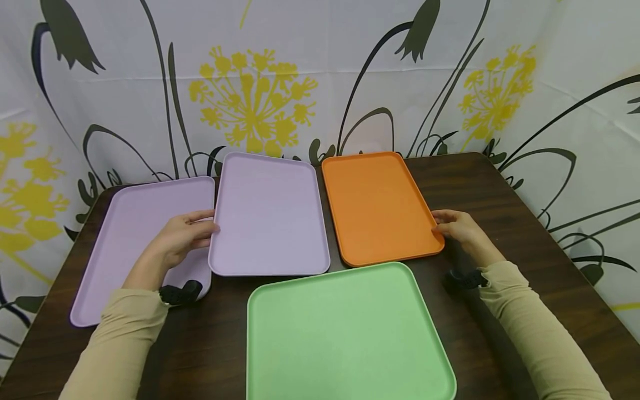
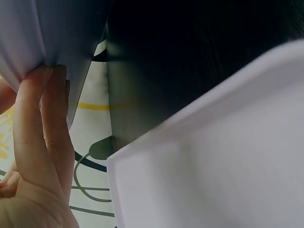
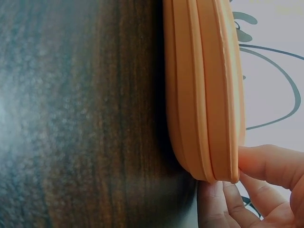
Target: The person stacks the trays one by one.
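green tray [image 1: 350, 333] cut off at bottom edge.

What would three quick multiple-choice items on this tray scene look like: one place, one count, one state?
1. Which tray lies nearest the person?
A orange B green C lilac

2. How many trays are on the table?
A three B four C five

3. What is the right hand doing?
A resting flat on the table B holding a cup C gripping the orange tray's edge

Key:
1 B, the green tray lies closest, between the sleeves.
2 B, two lilac trays, one orange, one green on the table.
3 C, the right hand pinches the orange tray rim.
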Action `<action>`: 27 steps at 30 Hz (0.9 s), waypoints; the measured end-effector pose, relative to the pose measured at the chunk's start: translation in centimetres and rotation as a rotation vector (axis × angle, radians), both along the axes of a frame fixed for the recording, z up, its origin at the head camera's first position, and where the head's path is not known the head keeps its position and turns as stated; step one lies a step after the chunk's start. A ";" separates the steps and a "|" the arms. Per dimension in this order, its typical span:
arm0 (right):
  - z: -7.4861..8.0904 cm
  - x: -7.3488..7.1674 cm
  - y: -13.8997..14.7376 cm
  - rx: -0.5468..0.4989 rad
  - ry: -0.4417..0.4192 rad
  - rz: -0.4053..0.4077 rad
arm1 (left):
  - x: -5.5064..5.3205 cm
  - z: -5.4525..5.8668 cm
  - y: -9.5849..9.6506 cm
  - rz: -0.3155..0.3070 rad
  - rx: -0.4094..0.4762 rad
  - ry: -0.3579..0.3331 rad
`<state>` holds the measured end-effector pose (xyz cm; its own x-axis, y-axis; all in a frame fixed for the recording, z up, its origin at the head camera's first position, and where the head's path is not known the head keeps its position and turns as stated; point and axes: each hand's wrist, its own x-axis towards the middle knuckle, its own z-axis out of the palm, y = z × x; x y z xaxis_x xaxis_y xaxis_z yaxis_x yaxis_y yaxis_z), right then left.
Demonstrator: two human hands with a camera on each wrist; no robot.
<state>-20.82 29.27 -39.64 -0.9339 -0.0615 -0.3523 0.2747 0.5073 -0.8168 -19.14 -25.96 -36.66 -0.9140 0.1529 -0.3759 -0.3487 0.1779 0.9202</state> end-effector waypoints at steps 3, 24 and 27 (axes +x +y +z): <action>0.1 0.0 0.0 0.007 -0.002 -0.002 | 0.0 0.1 0.0 0.004 0.020 0.009; 0.4 0.1 -0.4 0.043 -0.040 -0.015 | 1.0 -0.1 -0.2 0.144 0.207 0.044; 0.4 0.1 -0.4 0.045 -0.035 -0.014 | 1.2 -0.2 -0.3 0.162 0.254 0.058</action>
